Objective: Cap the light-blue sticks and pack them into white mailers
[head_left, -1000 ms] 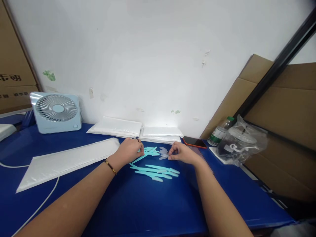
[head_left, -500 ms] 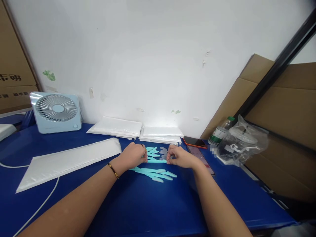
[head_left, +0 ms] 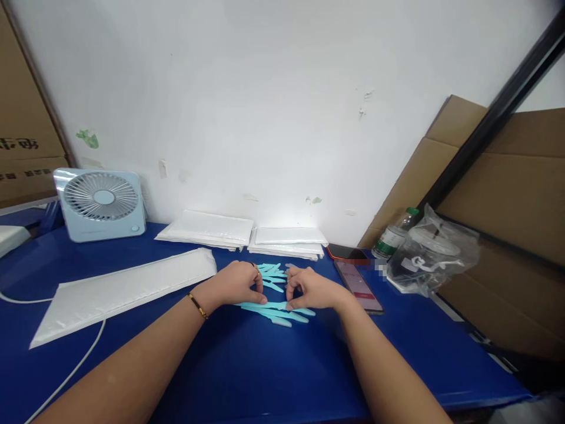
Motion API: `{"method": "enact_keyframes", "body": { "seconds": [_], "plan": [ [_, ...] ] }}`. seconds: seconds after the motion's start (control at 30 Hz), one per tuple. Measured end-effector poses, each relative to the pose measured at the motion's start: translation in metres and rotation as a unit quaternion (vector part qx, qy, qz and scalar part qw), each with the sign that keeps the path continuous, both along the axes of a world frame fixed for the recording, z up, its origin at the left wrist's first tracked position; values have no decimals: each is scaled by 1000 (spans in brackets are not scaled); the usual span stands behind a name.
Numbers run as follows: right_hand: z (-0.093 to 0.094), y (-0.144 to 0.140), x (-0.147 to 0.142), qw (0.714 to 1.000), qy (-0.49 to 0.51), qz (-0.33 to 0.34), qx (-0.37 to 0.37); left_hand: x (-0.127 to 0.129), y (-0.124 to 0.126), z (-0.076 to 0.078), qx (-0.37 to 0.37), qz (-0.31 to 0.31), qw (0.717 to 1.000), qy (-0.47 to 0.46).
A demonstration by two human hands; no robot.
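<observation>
My left hand [head_left: 236,284] and my right hand [head_left: 311,290] meet over a near pile of teal plastic sticks [head_left: 286,313] on the blue table [head_left: 247,365]. Each hand pinches one end of a single teal stick [head_left: 276,305], which lies low on top of that pile. A second loose heap of teal sticks [head_left: 271,272] sits just behind my fingers. A gold bracelet is on my left wrist and a ring on a left finger.
A long white padded envelope [head_left: 123,290] lies left, with a white cable [head_left: 66,372]. Two stacks of envelopes [head_left: 207,227] rest by the wall. A small fan [head_left: 100,203] stands far left. Right: phones [head_left: 359,285], a bottle [head_left: 391,238], a bagged cup [head_left: 435,250], cardboard [head_left: 494,194].
My hands came together, lifted one teal stick from the far heap, and carried it toward me down onto the near pile.
</observation>
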State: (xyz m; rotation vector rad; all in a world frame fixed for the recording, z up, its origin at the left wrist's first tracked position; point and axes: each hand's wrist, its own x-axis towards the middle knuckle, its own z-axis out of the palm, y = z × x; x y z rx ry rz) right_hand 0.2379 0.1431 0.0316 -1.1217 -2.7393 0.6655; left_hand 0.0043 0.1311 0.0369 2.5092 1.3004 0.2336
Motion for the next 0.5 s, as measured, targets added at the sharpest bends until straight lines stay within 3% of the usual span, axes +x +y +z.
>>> {"method": "enact_keyframes", "body": {
  "seconds": [0.07, 0.17, 0.37, 0.5],
  "plan": [
    [-1, 1, -1, 1000, 12, -5, 4, 0, 0, -2, -14, -16, 1000, -5],
    [-3, 5, 5, 998, 38, -37, 17, -2, 6, -5, 31, -13, 999, 6],
    [-2, 16, 26, 984, 69, -154, 56, -9, 19, -6, 125, 66, 989, 38],
    [4, 11, 31, 993, 10, -121, -1, -1, 10, -2, 107, 42, 993, 16]
  ]
}}
